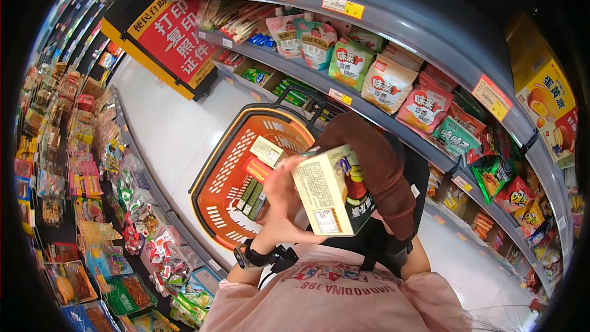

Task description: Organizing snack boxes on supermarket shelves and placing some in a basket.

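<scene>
In the middle, my left hand (279, 209) grips a cream box (319, 193) by its left side, thumb along the bottom edge. Fine print covers the side turned up; its dark side carries a colourful picture. Where my right hand is does not show: my right wrist (399, 251), with a dark band, runs in under brown cloth (378, 169) bunched beside the box. Left of the box is an orange basket (212, 193) with a black rim. It holds a cream box (267, 150), a red pack (257, 169) and several dark green packs (251, 197).
A curved grey shelf (424, 31) of snack bags (387, 83) runs along the far and right sides. At left stands a rack of packaged snacks (86, 178). A red and yellow sign (175, 40) stands at the far left, beyond white floor tiles (144, 95).
</scene>
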A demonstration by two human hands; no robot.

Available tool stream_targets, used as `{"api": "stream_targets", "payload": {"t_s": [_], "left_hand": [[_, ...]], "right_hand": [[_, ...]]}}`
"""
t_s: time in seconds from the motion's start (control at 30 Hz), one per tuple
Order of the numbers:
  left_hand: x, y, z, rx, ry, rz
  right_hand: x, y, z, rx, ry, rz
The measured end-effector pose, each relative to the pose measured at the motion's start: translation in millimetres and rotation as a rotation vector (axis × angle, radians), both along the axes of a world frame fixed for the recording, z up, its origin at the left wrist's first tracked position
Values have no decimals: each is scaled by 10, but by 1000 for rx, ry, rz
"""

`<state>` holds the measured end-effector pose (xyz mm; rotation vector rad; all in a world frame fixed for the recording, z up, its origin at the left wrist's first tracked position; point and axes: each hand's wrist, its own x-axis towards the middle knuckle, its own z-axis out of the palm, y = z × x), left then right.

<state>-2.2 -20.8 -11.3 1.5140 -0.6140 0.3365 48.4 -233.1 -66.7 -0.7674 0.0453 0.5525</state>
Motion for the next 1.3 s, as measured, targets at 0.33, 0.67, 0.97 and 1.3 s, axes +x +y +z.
{"api": "stream_targets", "payload": {"t_s": [0.33,0.67,0.97,1.3], "left_hand": [[102,76,257,452,297,268],[127,-40,99,133,-13,11],[161,88,366,709,81,204],[176,-28,-86,43,241,30]], "right_hand": [[-376,-143,-349,-138,-14,77],[-454,-165,-467,-218,-60,90],[-78,87,-274,-242,-194,63],[-87,323,-267,-228,-227,72]]}}
